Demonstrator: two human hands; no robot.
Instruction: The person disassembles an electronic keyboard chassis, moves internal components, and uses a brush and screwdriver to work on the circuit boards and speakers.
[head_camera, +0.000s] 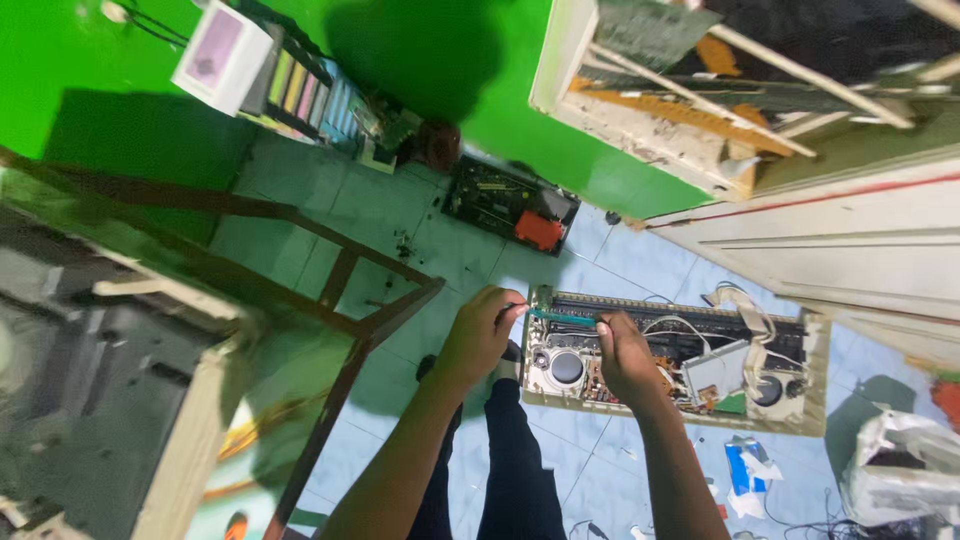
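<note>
1. Left hand (478, 335) is reaching in from the lower middle, forearm angling up, wrist bent – fingers are pinching together on one end of a thin teal tool (560, 316).
2. Right hand (625, 355) is coming up from the bottom edge, forearm nearly straight, knuckles up; fingers are curling shut on the other end of the teal tool, just over the board.
3. The tool is lying roughly level between both hands, along the upper left edge of the opened device chassis (680, 360).
4. The chassis is sitting flat on the tiled floor (470, 250) – round parts, white wires and a pale box are showing inside it.
5. A second circuit board (510, 205) with an orange part is lying farther off, by the green wall (130, 110).
6. A dark wooden frame (340, 290) is standing to the left, and a white plastic bag (900, 465) is sitting at far right.
</note>
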